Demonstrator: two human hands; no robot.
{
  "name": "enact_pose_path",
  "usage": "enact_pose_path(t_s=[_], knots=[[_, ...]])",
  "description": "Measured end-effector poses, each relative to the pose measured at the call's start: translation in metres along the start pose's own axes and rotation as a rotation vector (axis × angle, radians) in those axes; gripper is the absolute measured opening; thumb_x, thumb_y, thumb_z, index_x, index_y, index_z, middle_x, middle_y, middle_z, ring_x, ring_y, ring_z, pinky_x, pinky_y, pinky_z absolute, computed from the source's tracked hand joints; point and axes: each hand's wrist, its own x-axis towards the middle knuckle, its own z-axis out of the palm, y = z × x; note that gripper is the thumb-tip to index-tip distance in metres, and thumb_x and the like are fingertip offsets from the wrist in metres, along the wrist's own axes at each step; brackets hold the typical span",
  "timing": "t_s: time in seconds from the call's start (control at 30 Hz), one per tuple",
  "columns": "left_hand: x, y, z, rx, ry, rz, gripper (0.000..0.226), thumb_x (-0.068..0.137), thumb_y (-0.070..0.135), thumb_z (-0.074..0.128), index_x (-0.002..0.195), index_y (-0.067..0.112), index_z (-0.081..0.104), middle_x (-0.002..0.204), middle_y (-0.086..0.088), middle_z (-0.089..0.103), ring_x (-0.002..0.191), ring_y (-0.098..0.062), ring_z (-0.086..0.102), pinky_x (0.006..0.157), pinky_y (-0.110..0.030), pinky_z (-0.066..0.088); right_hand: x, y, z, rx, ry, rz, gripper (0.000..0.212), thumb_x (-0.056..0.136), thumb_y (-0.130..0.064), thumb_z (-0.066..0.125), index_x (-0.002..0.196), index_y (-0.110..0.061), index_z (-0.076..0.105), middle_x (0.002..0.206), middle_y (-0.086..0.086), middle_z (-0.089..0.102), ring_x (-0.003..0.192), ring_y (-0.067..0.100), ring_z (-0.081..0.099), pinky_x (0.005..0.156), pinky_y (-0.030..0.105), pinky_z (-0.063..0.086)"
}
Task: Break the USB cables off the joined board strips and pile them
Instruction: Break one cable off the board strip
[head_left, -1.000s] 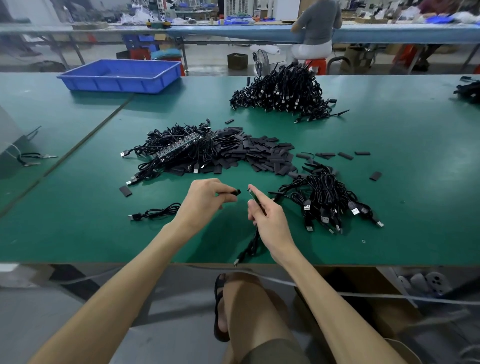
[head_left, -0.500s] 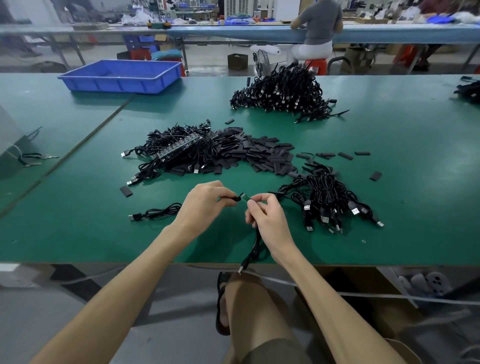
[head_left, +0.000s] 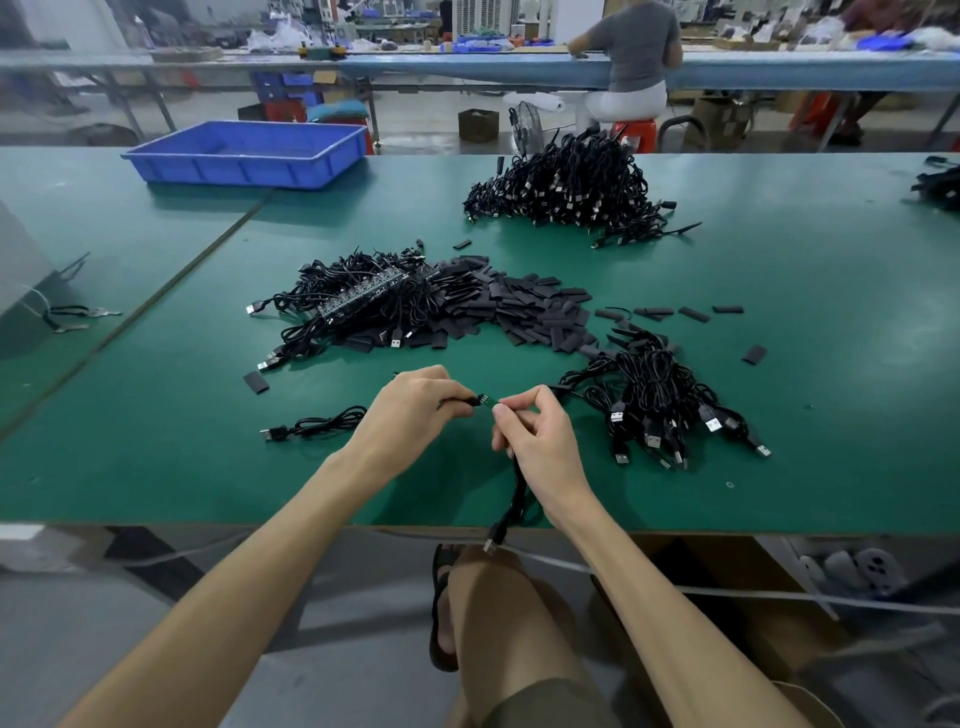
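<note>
My left hand pinches a small black board piece with pins at its tip. Close beside it, my right hand grips a black USB cable that hangs over the table's front edge, plug down. A joined board strip lies in a tangle of cables behind my hands. To the right lies a pile of freed cables. A bigger cable heap sits at the back. One single cable lies left of my left hand.
Black broken-off board pieces are scattered across the green table. A blue tray stands at the back left. A person sits at another bench behind. My knee and sandal show under the table edge.
My hands have come together from slightly apart. The right hand's fingers have curled over the cable end, now close to the piece in my left hand.
</note>
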Motion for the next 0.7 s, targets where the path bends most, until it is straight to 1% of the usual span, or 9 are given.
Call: enact_pose_path(t_s=[0.1, 0.2, 0.3, 0.4, 0.5, 0.6, 0.7], knots=[[-0.001, 0.003, -0.002, 0.100, -0.035, 0.032, 0.017, 0.093, 0.025, 0.071, 0.106, 0.016, 0.078, 0.093, 0.005, 0.064, 0.082, -0.019, 0.063, 0.079, -0.043, 0.053, 0.000, 0.000, 0.000, -0.015, 0.002, -0.006, 0.012, 0.101, -0.017, 0.061, 0.099, -0.007, 0.054, 0.066, 0.000, 0.070, 0.064, 0.019, 0.060, 0.067, 0.038, 0.048], [-0.001, 0.007, -0.006, 0.200, -0.094, 0.082, 0.021, 0.098, 0.026, 0.065, 0.113, 0.016, 0.075, 0.099, 0.002, 0.061, 0.089, -0.020, 0.062, 0.078, -0.045, 0.053, 0.000, 0.001, 0.000, -0.028, -0.005, -0.012, 0.011, 0.101, -0.014, 0.061, 0.097, -0.007, 0.055, 0.065, 0.001, 0.069, 0.063, 0.018, 0.060, 0.065, 0.037, 0.048], [-0.001, 0.011, -0.012, 0.205, -0.169, 0.156, 0.022, 0.099, 0.022, 0.063, 0.117, 0.017, 0.073, 0.100, -0.001, 0.059, 0.094, -0.019, 0.058, 0.078, -0.045, 0.052, 0.001, 0.001, 0.001, -0.044, -0.030, -0.009, 0.011, 0.101, -0.014, 0.063, 0.093, -0.010, 0.056, 0.064, 0.002, 0.069, 0.059, 0.011, 0.057, 0.061, 0.032, 0.045], [-0.001, 0.016, -0.013, 0.219, -0.223, 0.232, 0.024, 0.101, 0.017, 0.060, 0.121, 0.013, 0.072, 0.100, -0.005, 0.060, 0.095, -0.022, 0.058, 0.080, -0.041, 0.051, 0.001, 0.001, 0.001, -0.049, -0.039, 0.000, 0.012, 0.101, -0.015, 0.064, 0.094, -0.009, 0.058, 0.066, 0.004, 0.071, 0.060, 0.012, 0.058, 0.059, 0.030, 0.045], [0.000, 0.016, -0.015, 0.222, -0.207, 0.248, 0.023, 0.101, 0.016, 0.060, 0.118, 0.012, 0.074, 0.099, -0.006, 0.060, 0.092, -0.022, 0.059, 0.078, -0.038, 0.051, 0.002, 0.000, 0.002, -0.036, -0.037, 0.021, 0.013, 0.101, -0.018, 0.065, 0.101, -0.008, 0.058, 0.070, 0.004, 0.073, 0.062, 0.014, 0.061, 0.059, 0.027, 0.047], [0.001, 0.017, -0.016, 0.234, -0.242, 0.258, 0.021, 0.101, 0.016, 0.060, 0.115, 0.011, 0.075, 0.099, -0.006, 0.061, 0.092, -0.023, 0.060, 0.079, -0.041, 0.052, 0.002, 0.000, 0.002, -0.047, -0.052, 0.033, 0.016, 0.103, -0.021, 0.062, 0.105, -0.010, 0.052, 0.071, 0.003, 0.074, 0.055, 0.010, 0.054, 0.056, 0.022, 0.045], [0.001, 0.018, -0.016, 0.232, -0.272, 0.281, 0.019, 0.100, 0.014, 0.061, 0.111, 0.008, 0.075, 0.100, -0.007, 0.061, 0.092, -0.024, 0.059, 0.079, -0.042, 0.052, 0.002, 0.001, 0.001, -0.056, -0.079, 0.037, 0.015, 0.104, -0.019, 0.060, 0.106, -0.008, 0.050, 0.071, 0.005, 0.074, 0.052, 0.013, 0.051, 0.056, 0.026, 0.043]])
